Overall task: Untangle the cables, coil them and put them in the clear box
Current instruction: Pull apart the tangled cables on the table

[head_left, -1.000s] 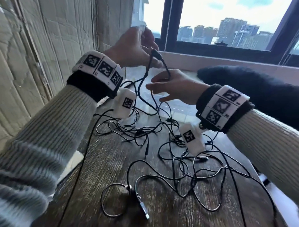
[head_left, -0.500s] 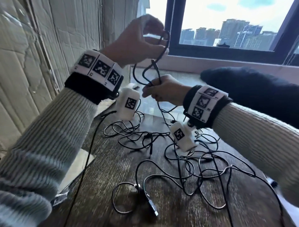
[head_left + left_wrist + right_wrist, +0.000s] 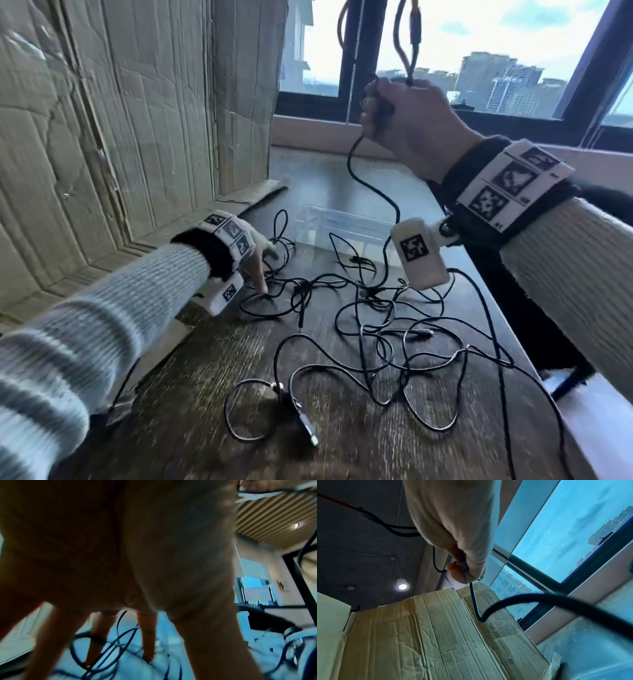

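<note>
A tangle of thin black cables (image 3: 373, 329) lies spread over the dark wooden table (image 3: 212, 404). My right hand (image 3: 404, 116) is raised high in front of the window and grips one black cable (image 3: 373, 192), whose loops rise out of the top of the head view and whose length hangs down into the tangle. The right wrist view shows the fingers (image 3: 462, 573) curled round that cable (image 3: 475, 601). My left hand (image 3: 260, 263) is down on the table at the tangle's left edge, fingers (image 3: 149, 642) straight and spread, tips among the cables (image 3: 109, 649). The clear box (image 3: 346, 226) stands behind the tangle.
A large cardboard sheet (image 3: 130, 120) leans along the left side of the table. The window sill (image 3: 342, 133) runs behind the box. A USB plug (image 3: 308, 428) lies near the front. The table's right edge (image 3: 534, 373) drops beside a dark chair.
My right hand has risen high, still gripping the cable it held. My left hand has let go of that cable and dropped to the table, onto the tangle's left side.
</note>
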Tool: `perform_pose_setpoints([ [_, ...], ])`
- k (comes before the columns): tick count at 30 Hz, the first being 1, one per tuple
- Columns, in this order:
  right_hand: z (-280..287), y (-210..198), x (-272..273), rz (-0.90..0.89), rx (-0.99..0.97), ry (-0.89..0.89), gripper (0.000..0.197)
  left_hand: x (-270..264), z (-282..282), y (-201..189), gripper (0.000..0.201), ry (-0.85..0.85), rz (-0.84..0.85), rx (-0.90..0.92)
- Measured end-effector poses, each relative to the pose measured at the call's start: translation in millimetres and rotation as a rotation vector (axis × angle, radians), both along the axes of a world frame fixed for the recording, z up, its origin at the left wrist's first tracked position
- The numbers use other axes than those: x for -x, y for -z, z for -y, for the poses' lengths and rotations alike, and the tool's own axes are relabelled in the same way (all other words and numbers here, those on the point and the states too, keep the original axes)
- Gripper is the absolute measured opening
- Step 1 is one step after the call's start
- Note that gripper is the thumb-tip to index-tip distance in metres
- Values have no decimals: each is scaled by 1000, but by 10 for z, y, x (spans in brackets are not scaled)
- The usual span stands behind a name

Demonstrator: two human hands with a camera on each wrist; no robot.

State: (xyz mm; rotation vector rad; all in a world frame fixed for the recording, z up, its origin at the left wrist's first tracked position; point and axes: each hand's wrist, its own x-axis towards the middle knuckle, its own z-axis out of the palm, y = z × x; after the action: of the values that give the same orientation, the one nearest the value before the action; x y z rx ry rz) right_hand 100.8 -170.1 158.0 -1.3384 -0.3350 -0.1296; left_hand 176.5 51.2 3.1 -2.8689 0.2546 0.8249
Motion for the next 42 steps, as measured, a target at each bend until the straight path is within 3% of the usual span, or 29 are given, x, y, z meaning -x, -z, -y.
perform_pose_setpoints([
  [2, 26, 2, 7, -27, -2, 21, 8, 82, 6, 78, 107, 49, 85, -64],
  [5, 64, 18, 14, -58, -33, 36, 9, 96, -53, 127, 60, -20, 96, -5],
  [7, 79, 12, 20, -54, -52, 28, 10, 71, -150, 80, 46, -55, 79, 44],
  [11, 58, 18, 39, -52, -22, -1, 7, 88, -407, -299, 17, -212, 315, 296],
  [16, -56, 120, -52, -87, 21, 13, 9, 105, -733, -854, 24, -542, 519, 628],
  [20, -254, 365, -217, -193, 128, 48, 18, 192, -816, -1103, 37, -583, 882, 361],
  [21, -323, 458, -246, -193, 231, 41, 22, 200, -850, -1124, 34, -602, 904, 354],
  [24, -457, 636, -334, -204, 914, 82, 38, 166, -1006, -1117, 29, -706, 898, 468],
  [25, -458, 731, -362, -89, 1143, 162, 45, 153, -1049, -1109, 29, -737, 878, 527],
  [28, -446, 847, -306, -8, 1399, 110, 35, 300, -1029, -1114, 32, -774, 903, 674],
  [29, -422, 893, -358, -56, 1350, 25, 27, 336, -1020, -1127, 32, -770, 912, 709],
  [31, -462, 941, -379, -314, 1060, -119, 11, 362, -999, -1166, 33, -749, 902, 816],
  [33, -459, 911, -366, -379, 1093, -204, 61, 394, -952, -1235, 35, -714, 940, 839],
  [35, -513, 850, -293, -245, 1313, -178, 88, 398, -900, -1309, 32, -656, 934, 849],
  [37, -580, 777, -261, -125, 1404, -149, 80, 429, -810, -1393, 30, -598, 942, 899],
  [39, -679, 708, -262, -75, 1307, -126, 62, 433, -745, -1466, 26, -532, 972, 940],
  [42, -792, 632, -263, -38, 1098, -178, 54, 471, -693, -1553, 19, -442, 1002, 976],
])
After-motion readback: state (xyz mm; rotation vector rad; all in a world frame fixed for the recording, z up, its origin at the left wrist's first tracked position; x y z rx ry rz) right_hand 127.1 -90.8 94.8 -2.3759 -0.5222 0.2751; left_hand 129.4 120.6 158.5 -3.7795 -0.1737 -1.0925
